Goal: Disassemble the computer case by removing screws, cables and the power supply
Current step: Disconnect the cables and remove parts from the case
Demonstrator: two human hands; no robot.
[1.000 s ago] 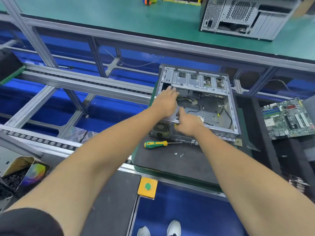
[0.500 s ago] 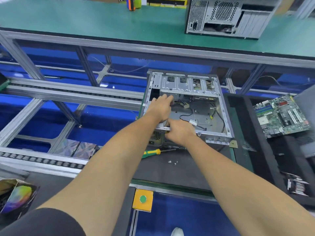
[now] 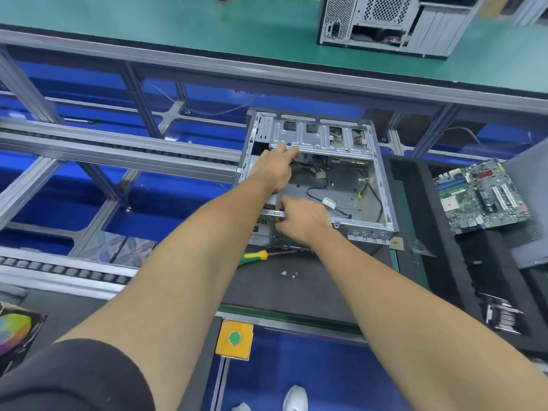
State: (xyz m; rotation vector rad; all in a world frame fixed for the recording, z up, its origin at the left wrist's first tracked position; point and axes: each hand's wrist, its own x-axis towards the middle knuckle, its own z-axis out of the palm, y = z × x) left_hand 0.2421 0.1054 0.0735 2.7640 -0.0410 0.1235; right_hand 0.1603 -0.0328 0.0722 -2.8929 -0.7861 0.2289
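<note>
The open grey computer case [image 3: 382,185] lies on a black mat [image 3: 302,292]. My left hand [image 3: 275,170] reaches into its left side over the power supply [image 3: 262,232], fingers stretched toward the edge of the drive cage [image 3: 320,137]. My right hand [image 3: 299,218] is at the near rim, thumb on top and fingers curled round the rim rail [image 3: 271,214] beside the power supply. Loose black cables with white and yellow plugs [image 3: 326,200] lie on the case floor. A green-and-yellow screwdriver [image 3: 255,258] and a few loose screws [image 3: 289,274] lie in front of the case.
A removed motherboard [image 3: 483,197] rests on black foam at the right. Another computer case [image 3: 394,22] stands on the green bench beyond. A yellow box with a green button [image 3: 234,339] sits at the near edge. Aluminium conveyor rails [image 3: 118,149] run at the left.
My left hand has slid farther into the case toward the drive cage. My right hand stays at the near rim. The camera view has shifted slightly.
</note>
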